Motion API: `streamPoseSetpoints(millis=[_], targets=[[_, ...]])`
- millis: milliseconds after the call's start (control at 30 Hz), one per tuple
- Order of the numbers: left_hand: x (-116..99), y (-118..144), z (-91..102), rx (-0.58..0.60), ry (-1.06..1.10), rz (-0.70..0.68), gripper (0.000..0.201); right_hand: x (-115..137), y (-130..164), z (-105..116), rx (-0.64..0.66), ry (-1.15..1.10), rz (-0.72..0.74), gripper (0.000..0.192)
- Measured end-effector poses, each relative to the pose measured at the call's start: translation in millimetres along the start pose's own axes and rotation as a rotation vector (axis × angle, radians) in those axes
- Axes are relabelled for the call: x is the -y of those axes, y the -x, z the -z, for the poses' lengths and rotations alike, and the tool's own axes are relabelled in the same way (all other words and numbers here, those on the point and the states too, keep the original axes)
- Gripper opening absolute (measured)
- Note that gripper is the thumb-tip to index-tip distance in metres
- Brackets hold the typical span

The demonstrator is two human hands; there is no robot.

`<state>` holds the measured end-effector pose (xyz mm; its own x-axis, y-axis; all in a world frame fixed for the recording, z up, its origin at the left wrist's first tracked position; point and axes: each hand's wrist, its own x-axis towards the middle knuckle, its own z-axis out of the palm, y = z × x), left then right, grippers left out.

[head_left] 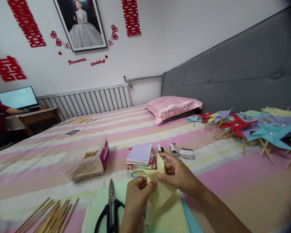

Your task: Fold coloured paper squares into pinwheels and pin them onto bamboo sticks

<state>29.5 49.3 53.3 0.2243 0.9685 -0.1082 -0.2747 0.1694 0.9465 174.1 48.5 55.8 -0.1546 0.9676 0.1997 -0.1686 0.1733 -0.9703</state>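
hands meet low in the middle of the view, over a striped bed [208, 168]. left hand [135, 197] pinches the near edge of a pale yellow paper sheet [161, 191] between thumb and fingers, grip narrow and closed on the paper. right hand [177, 174] holds the same sheet from the far side, fingers curled round a folded-up corner that stands upright. the sheet lies over a few larger coloured sheets [97, 207] spread on the bed. black-handled scissors [111, 207] rest just left of the left hand, blades pointing away. a stack of small coloured paper squares [140, 157] sits just beyond the hands. wooden sticks [48, 216] lie at lower left, a clear box [92, 158] with more sticks behind them. finished paper pinwheels [252, 127] crowd the right side near a pink pillow [172, 106].
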Motion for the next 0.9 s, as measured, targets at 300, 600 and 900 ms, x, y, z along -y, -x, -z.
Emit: streamPoseSetpoints(millis=[300,600,900], targets=[[-0.8,-1.5,-1.7,-0.023,0.009,0.018,0.012,2.7,-1.8,4.7,-0.141,-0.009,-0.033,0.052],[-4.7,0.9,-3.2,-0.037,-0.009,0.036,0.014,2.0,-6.1,7.8,-0.285,0.016,0.028,0.043],[2.5,-5.2,9.0,-0.111,0.022,0.024,0.014,7.5,-4.0,4.9,-0.46,0.037,0.191,0.037]])
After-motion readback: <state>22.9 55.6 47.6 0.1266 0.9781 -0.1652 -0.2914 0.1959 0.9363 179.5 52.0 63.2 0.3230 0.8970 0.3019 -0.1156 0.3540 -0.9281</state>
